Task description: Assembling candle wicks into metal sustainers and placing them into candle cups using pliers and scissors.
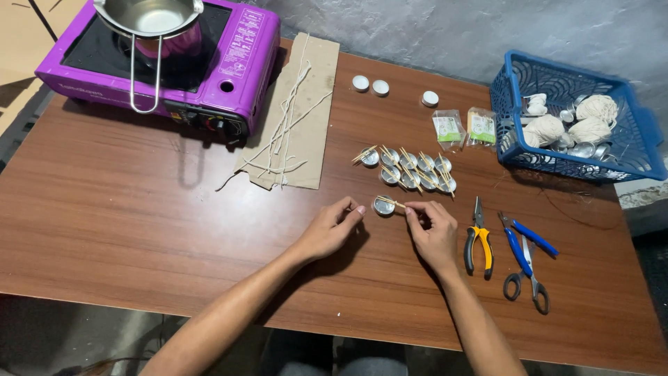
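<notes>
A small round metal cup [383, 206] with thin wooden sticks laid across its top sits on the brown wooden table [139, 209]. My left hand [328, 230] rests just left of the cup, fingertips pinched together near its rim. My right hand [433, 233] is just right of it, fingertips pinching the ends of the sticks. Behind them lie several more metal cups with sticks [412, 170], set in two rows.
Yellow-handled pliers [479, 245], a blue-handled tool [526, 240] and scissors [527, 282] lie right of my right hand. A blue basket [637, 132] with string balls stands far right. A purple stove [236, 63] carrying a steel pot [149, 19], wick strands on cardboard [292, 118], white discs [370, 85] and packets [463, 127] lie behind.
</notes>
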